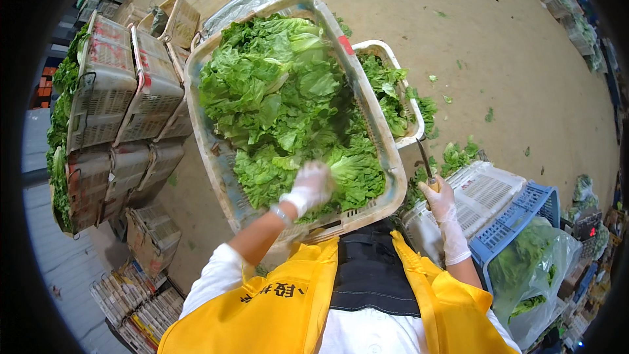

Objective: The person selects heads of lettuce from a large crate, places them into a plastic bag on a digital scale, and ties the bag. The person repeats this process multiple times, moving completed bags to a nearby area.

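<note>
A large off-white plastic crate [216, 191] stands before me, filled with leafy green lettuce [275, 83]. My left hand [312, 184], in a thin whitish glove, is blurred over the lettuce at the crate's near side. It touches or hovers just above the leaves; whether its fingers hold one cannot be made out. To the right of the crate, my gloved right hand [440, 199] grips the wooden handle of a knife [425, 160]. Its narrow, slightly curved blade points away from me, beside a smaller white crate [416, 113] holding lettuce leaves.
Stacked plastic crates [100, 103] with lettuce rise at the left. By my right arm are an overturned-looking white crate [484, 187], a blue crate [521, 216] and a clear plastic bag [530, 265] with greens. Leaf scraps lie on the concrete floor [491, 59].
</note>
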Tool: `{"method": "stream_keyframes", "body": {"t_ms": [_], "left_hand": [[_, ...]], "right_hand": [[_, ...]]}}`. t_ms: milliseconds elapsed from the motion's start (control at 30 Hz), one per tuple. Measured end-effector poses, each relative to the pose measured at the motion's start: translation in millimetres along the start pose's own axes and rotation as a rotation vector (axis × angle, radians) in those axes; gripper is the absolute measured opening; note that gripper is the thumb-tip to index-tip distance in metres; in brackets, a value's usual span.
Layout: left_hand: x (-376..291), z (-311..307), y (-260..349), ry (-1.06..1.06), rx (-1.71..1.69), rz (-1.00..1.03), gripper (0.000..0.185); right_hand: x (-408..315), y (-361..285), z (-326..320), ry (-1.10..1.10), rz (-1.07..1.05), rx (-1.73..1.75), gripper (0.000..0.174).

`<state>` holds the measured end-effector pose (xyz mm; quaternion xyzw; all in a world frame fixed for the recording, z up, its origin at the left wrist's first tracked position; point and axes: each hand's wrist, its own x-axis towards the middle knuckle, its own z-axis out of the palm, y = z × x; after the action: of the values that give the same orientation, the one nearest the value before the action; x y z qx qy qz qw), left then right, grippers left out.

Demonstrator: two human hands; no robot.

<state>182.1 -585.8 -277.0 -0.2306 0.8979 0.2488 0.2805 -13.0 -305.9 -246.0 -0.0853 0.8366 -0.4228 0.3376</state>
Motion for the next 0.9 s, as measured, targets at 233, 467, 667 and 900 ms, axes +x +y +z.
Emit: {"method": "stream_keyframes", "body": {"t_ms": [233,467,667,900], "left_hand": [[-14,-10,-42,-0.244,-0.154,0.032,0.112],[-13,-8,-48,-0.081,-0.306,-0.02,0.092],[-22,-92,41,0.154,-0.438,0.193,0.072],[-31,-150,125,0.218,-0.332,0.17,0.066]], "right_hand": [[-15,-11,-2,-0.046,0.162,-0.026,0.032],[-37,-51,19,-0.03,-0.276,-0.342,0.026],[-37,-101,48,0.006,-0.547,-0.465,0.03],[-18,-116,19,0.096,-0.479,-0.554,0.033]]}}
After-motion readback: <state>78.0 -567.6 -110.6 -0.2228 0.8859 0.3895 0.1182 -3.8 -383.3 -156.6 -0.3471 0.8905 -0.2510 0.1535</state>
